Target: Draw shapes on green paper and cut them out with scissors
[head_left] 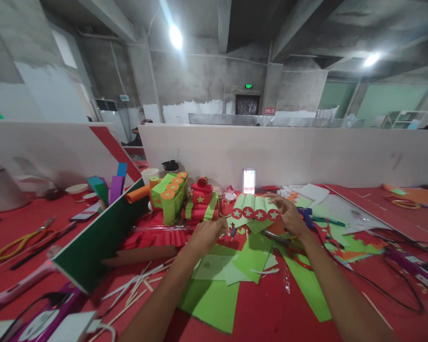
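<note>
Looking across a table [260,316] toward a partition [306,156] behind it. Holding a row of paper rolls [255,206] by its right end with the right hand [288,214], mid-table, before a phone [248,181]. Having the left hand [209,233] left of the rolls, in front of a paper model [201,200]. Finding a second model [169,194] farther left, with a cup [150,174] behind it. Meeting paper sheets [214,301] between both forearms. Moving left, passing sticks [137,292], a board [96,247], then scissors [28,236]. Moving right, passing a glue gun [306,214] beside the right hand, then a power strip [412,266] far right.
</note>
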`<move>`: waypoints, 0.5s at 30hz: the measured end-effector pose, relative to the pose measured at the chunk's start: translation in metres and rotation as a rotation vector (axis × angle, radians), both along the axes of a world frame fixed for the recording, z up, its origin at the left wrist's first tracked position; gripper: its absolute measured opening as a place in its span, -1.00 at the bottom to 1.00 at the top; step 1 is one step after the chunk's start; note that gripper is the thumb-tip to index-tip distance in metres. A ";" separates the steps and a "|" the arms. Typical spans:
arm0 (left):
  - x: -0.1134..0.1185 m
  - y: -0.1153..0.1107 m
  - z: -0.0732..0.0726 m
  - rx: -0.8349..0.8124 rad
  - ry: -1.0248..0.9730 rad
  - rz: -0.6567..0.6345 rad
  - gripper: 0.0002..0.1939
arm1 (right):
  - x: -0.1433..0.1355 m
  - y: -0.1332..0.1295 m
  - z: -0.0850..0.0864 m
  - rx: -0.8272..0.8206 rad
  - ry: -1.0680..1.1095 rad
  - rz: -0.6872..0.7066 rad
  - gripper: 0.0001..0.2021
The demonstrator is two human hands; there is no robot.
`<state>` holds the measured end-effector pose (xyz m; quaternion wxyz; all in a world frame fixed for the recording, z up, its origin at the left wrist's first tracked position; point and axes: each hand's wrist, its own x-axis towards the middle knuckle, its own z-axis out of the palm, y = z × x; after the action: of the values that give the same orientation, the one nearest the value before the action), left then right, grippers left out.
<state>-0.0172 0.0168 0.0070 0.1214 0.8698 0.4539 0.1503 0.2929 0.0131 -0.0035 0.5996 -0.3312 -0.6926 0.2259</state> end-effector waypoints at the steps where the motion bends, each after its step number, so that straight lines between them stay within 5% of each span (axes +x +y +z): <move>1: -0.001 0.001 0.001 0.023 0.021 -0.005 -0.79 | 0.000 0.001 -0.001 0.000 -0.012 0.003 -0.68; 8: -0.005 0.002 0.005 0.135 0.148 -0.027 -0.73 | -0.002 0.000 -0.003 -0.047 -0.139 -0.010 -0.72; 15: -0.003 0.007 0.000 0.102 0.212 0.103 -0.71 | -0.002 -0.003 -0.005 -0.179 -0.412 -0.043 -0.74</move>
<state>-0.0203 0.0243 0.0066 0.0206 0.8615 0.4999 0.0863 0.2910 0.0097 -0.0087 0.4182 -0.4368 -0.7706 0.2013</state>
